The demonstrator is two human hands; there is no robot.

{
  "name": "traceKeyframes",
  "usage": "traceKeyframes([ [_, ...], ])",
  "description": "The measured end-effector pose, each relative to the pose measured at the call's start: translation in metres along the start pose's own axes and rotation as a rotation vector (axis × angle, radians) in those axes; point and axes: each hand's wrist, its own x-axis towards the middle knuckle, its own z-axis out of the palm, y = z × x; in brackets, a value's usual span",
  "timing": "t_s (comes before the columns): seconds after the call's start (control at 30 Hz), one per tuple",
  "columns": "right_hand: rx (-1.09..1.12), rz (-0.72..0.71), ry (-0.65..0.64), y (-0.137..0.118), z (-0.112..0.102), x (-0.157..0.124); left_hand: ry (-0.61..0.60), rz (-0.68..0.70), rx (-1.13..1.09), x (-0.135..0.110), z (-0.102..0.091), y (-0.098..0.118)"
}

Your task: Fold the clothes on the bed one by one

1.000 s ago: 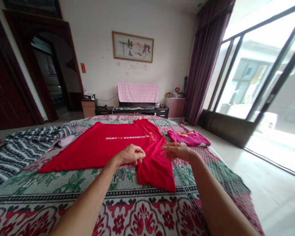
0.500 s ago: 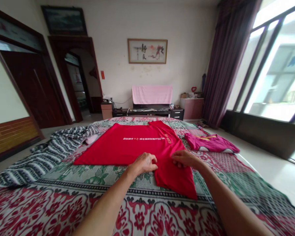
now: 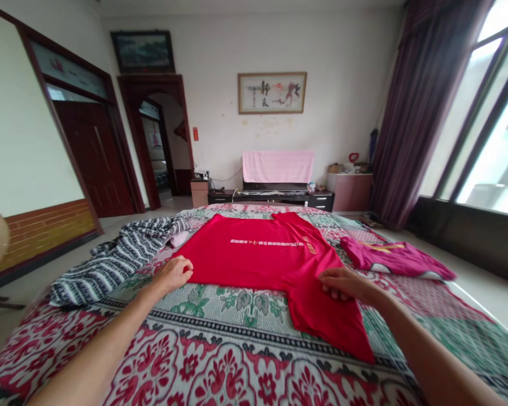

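A red T-shirt [image 3: 249, 259] with a line of printed lettering lies spread flat on a patterned bedspread [image 3: 237, 349]. Its hem points left and one sleeve reaches toward me on the right. At the near hem corner, my left hand [image 3: 174, 275] is closed with the fingers curled on the shirt's edge. My right hand [image 3: 345, 283] rests by the near shoulder, its fingers bent and pinching the fabric close to the sleeve. The corner under my left hand is hidden.
A crumpled black-and-white striped cloth [image 3: 122, 256] lies on the left. To the right is a folded magenta garment [image 3: 395, 258]. Beyond the bed's far edge stand a low black cabinet [image 3: 222, 198] and a pink cloth-covered screen [image 3: 278, 166].
My left hand has moved left from near the sleeve along the shirt's near edge to the hem corner. My right hand stays near the shoulder. The view has turned somewhat left.
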Motion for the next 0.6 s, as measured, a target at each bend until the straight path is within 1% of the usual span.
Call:
traceKeyframes([
  [0.07,0.006,-0.036,-0.072,-0.001,-0.004,0.000,0.037,0.021,-0.029,-0.007,0.008,-0.013],
  [0.13,-0.062,-0.073,-0.146,-0.004,-0.010,-0.002,0.103,0.055,-0.063,-0.012,0.016,-0.018],
  [0.2,-0.210,-0.146,-0.209,-0.005,-0.016,-0.006,0.159,0.070,-0.098,-0.014,0.023,-0.019],
  [0.3,-0.505,-0.262,-0.241,-0.004,-0.027,-0.015,0.177,0.063,-0.170,-0.012,0.029,-0.024],
  [0.37,-0.682,-0.257,-0.228,-0.003,-0.031,-0.022,0.146,0.046,-0.234,-0.010,0.028,-0.031],
  [0.43,-0.794,-0.210,-0.220,-0.008,-0.029,-0.030,0.073,0.035,-0.312,-0.008,0.024,-0.039],
  [0.5,-0.819,-0.194,-0.224,-0.021,-0.019,-0.039,-0.038,0.024,-0.379,-0.008,0.017,-0.047],
  [0.57,-0.751,-0.226,-0.253,-0.039,-0.003,-0.047,-0.130,0.011,-0.392,-0.008,0.008,-0.052],
  [0.6,-0.719,-0.237,-0.277,-0.049,0.006,-0.051,-0.157,0.000,-0.372,-0.009,0.004,-0.053],
])
